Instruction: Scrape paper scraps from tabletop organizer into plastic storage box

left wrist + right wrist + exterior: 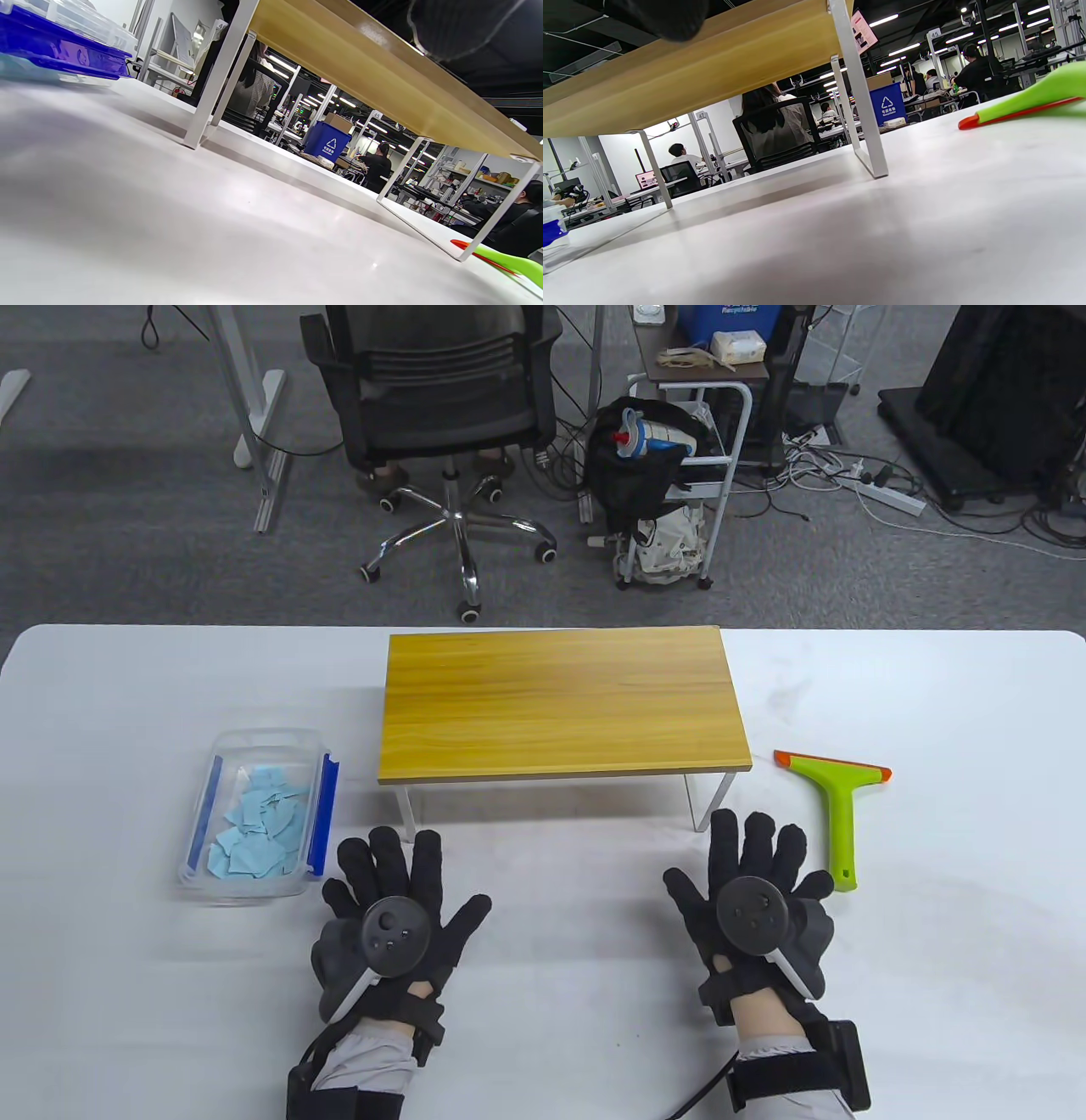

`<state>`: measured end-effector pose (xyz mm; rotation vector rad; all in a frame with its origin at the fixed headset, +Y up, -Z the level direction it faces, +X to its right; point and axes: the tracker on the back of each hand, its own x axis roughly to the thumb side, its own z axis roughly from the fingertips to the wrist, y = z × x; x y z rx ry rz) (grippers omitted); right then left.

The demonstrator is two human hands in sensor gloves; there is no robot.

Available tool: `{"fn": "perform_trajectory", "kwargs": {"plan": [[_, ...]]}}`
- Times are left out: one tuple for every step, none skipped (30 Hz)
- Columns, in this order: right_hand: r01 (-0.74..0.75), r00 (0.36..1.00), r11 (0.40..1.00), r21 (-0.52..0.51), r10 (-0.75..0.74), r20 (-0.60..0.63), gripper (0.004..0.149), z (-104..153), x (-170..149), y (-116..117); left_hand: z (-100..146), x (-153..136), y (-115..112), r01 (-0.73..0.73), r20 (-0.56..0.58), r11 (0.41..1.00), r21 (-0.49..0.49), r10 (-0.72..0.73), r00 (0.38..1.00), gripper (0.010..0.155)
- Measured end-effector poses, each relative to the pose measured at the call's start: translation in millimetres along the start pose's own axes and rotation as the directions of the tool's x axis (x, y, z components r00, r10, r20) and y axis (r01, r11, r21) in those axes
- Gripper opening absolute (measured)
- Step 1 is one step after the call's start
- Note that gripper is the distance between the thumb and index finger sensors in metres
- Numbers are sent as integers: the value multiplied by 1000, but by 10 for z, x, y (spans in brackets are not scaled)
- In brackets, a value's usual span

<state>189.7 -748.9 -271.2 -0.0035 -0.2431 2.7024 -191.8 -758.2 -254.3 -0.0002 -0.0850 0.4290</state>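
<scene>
The wooden tabletop organizer (560,704) stands on white legs at the table's middle, its top bare. It also shows in the left wrist view (382,72) and the right wrist view (691,80). The clear plastic storage box (254,814) with blue clips sits to its left and holds several light blue paper scraps (259,836). A green scraper (836,806) with an orange blade lies to the organizer's right. My left hand (394,891) rests flat on the table in front of the organizer, fingers spread, holding nothing. My right hand (755,882) rests flat beside the scraper's handle, holding nothing.
The white table (551,984) stretches wide around the hands. Beyond its far edge are an office chair (441,415), a small cart with bags (670,475) and cables on the carpet.
</scene>
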Motion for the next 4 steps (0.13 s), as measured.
{"fn": "perform_trajectory", "kwargs": {"plan": [[13, 1000, 1000, 5, -13, -7, 83, -6, -12, 7, -7, -5, -2, 0, -3, 1000, -5, 0, 1000, 89], [25, 1000, 1000, 7, -25, -11, 83, -8, -21, 11, -9, -8, -4, -2, -4, 1000, -7, 2, 1000, 89], [30, 999, 1000, 5, -30, -16, 83, -11, -29, 12, -11, -14, -5, -5, -5, 1000, -7, 5, 1000, 89], [30, 999, 1000, 5, -30, -17, 83, -12, -32, 12, -10, -17, -3, -6, -7, 1000, -5, 6, 1000, 89]]}}
